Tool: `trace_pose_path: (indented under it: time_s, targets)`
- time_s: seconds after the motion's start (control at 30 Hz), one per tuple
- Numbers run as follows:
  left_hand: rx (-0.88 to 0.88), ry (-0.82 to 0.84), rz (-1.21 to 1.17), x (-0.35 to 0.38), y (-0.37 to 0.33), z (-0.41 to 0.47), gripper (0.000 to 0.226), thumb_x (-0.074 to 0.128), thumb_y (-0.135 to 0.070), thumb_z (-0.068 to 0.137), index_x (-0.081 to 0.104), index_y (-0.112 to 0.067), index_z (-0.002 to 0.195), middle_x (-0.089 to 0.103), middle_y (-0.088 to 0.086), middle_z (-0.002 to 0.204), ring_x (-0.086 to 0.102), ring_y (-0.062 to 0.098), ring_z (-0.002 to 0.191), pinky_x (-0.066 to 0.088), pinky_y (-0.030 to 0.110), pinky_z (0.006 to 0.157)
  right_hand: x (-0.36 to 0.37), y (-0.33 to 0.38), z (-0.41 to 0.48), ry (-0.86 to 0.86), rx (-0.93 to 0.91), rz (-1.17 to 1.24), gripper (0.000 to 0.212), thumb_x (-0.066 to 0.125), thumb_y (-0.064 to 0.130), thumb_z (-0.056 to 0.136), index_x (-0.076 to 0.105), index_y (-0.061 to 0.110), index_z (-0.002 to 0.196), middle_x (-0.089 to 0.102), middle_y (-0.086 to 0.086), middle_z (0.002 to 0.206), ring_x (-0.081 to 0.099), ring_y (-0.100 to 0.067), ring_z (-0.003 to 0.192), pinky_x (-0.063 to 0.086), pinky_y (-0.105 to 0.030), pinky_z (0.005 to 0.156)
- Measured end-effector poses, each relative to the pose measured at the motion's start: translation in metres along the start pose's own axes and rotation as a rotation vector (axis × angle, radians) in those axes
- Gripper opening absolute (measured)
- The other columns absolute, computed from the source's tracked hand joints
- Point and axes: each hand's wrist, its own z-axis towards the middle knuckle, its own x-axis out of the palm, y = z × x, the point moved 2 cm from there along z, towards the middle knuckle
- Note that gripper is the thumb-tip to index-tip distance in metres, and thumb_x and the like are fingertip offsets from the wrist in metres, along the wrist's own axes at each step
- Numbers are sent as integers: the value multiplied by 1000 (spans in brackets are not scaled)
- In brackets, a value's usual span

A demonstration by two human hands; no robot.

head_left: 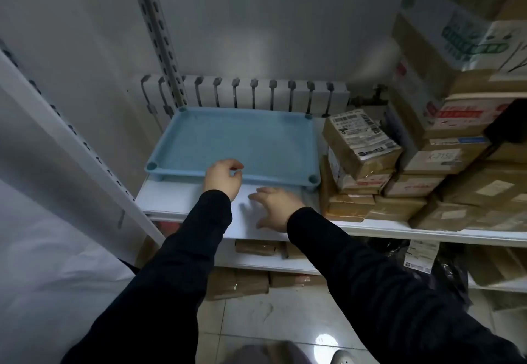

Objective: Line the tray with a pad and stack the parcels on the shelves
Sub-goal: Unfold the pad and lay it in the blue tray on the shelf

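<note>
While left hand (224, 177) grips tray (242, 138), right hand (278, 207) spreads on pad (176, 199).

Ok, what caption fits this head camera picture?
Left hand at the blue tray, right hand flat on a white sheet, brown parcels stacked alongside on the shelf.

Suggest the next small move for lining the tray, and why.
Probably slide the white pad toward the person with the right hand, which lies flat on it. The pad lies on the shelf in front of the blue tray, seemingly tucked under its near rim, and the tray is unlined. The left hand curls at that rim; whether it grips is unclear.
</note>
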Motion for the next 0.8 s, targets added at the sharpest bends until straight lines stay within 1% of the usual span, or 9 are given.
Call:
trace_pose_path:
  time_s: [0.1,0.3,0.37,0.43,0.5,0.57,0.67,0.73,0.8]
  targets:
    - [-31,1,19,-2,4,3,27,47,-5,91,65,-6,111,63,10,119,55,24,114,38,23,94,13,3,5,83,-38,-122,88,74,39,77,25,26,149,19,-2,159,19,-23,144,18,-37,115]
    - [-46,4,-3,0,12,4,27,46,-5,92,65,-7,111,64,8,117,56,22,112,35,17,87,31,3,10,101,-55,-258,112,77,42,72,2,24,152,-1,-4,161,5,-25,147,8,-40,118]
    - [-63,13,-28,2,15,3,27,46,-4,92,66,-6,110,65,9,115,57,23,110,38,19,89,36,1,11,119,-31,-360,115,77,37,73,-6,22,152,-5,-9,160,5,-29,146,10,-42,118]
    - [-68,23,-48,4,15,1,27,46,-2,90,67,-5,107,67,11,111,59,25,106,41,21,88,40,0,13,100,-8,-406,99,68,20,80,-1,18,151,7,-14,157,18,-31,143,24,-42,114]
    - [-78,45,-69,6,17,1,26,46,-2,90,67,-4,105,67,12,108,61,25,102,40,18,83,37,-1,16,51,-8,-350,67,54,8,85,23,14,145,35,-12,145,39,-29,131,41,-40,98]
    - [-88,70,-87,6,15,2,24,48,-2,90,67,-4,105,68,13,107,61,25,101,39,16,82,25,-1,16,18,-10,-310,45,45,8,90,44,16,134,53,-9,130,53,-29,119,46,-37,86]
    - [-86,134,-90,6,11,4,20,52,-5,90,67,-4,104,68,11,104,60,23,97,39,17,81,4,-4,17,-40,22,-138,40,42,12,93,54,20,130,58,-11,128,56,-30,116,46,-35,88]
    - [-72,207,-107,6,6,4,21,58,-19,90,67,-3,99,65,10,95,56,20,88,39,21,78,-10,-7,18,-93,42,70,35,43,9,92,59,13,124,61,-14,125,57,-31,115,44,-34,89]
    - [-67,293,-179,3,-1,0,50,61,-50,81,67,-2,92,63,10,88,55,20,83,41,29,79,-21,-9,19,-154,66,289,28,46,5,90,64,6,111,66,-19,112,59,-31,107,42,-32,81]
